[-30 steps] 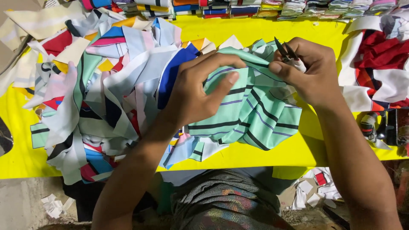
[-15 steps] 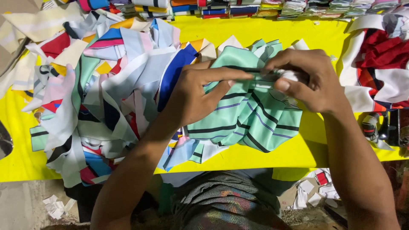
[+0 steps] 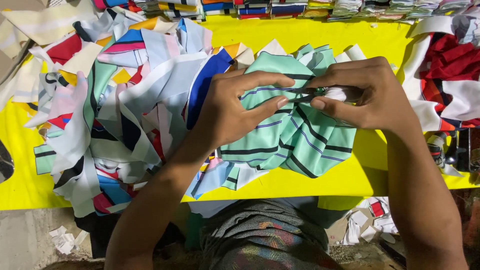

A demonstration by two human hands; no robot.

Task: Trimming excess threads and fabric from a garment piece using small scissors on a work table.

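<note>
The mint-green striped fabric piece [image 3: 295, 135] lies on the yellow table [image 3: 310, 35], near its front edge and a little right of the middle. The left hand [image 3: 235, 107] presses on the cloth with fingers spread wide and flat; the index finger and the thumb reach to the right and pinch a fold. The right hand [image 3: 367, 95] is curled tight around a small cutting tool [image 3: 312, 94], and its dark tip points at the fold, just beside the left fingertips.

The risk I see is this: the tool tip is very near to the left thumb, so a small slip can nick the skin. Also, the cloth is bunched in many folds, and a cut can go through a layer under it that is not seen.

Both forearms come from the front edge and meet over the cloth, with the wrists bent inward. At the left side of the table a heap of mixed coloured scraps [image 3: 110, 110] lies, touching the green piece. At the right edge a red and white pile [image 3: 450, 75] lies apart.
</note>
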